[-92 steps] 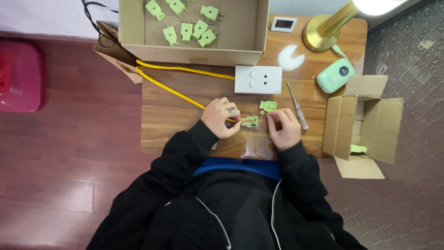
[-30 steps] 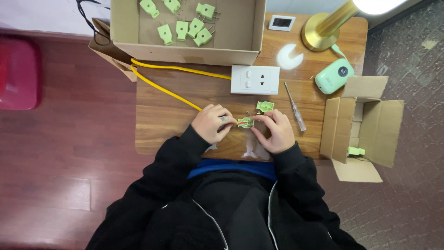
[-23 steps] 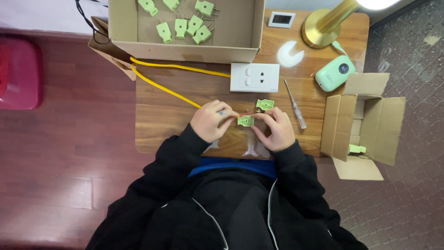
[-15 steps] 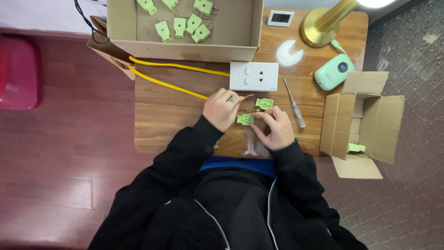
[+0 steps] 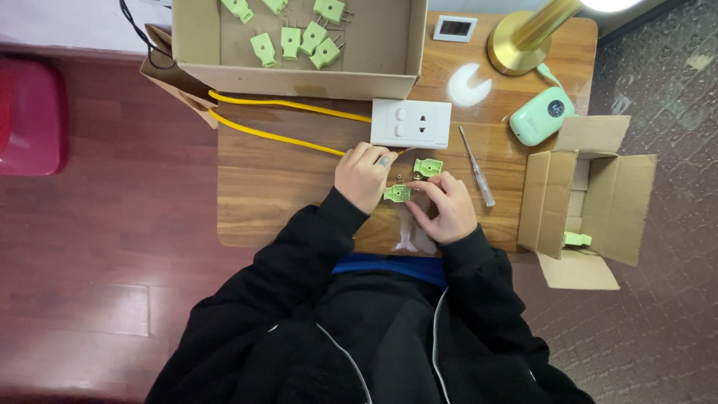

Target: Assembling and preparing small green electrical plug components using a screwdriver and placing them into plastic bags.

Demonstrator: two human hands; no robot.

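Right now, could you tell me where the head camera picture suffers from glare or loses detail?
In the head view, the lamp's shade is blown out white at the top edge, and a bright glare spot sits on the wooden table. The left hand and right hand are evenly lit, though the green plug part between them is too small for fine detail.

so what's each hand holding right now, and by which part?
Both hands, left hand and right hand, pinch a small green plug half by its opposite ends. Exact grip is too small to tell.
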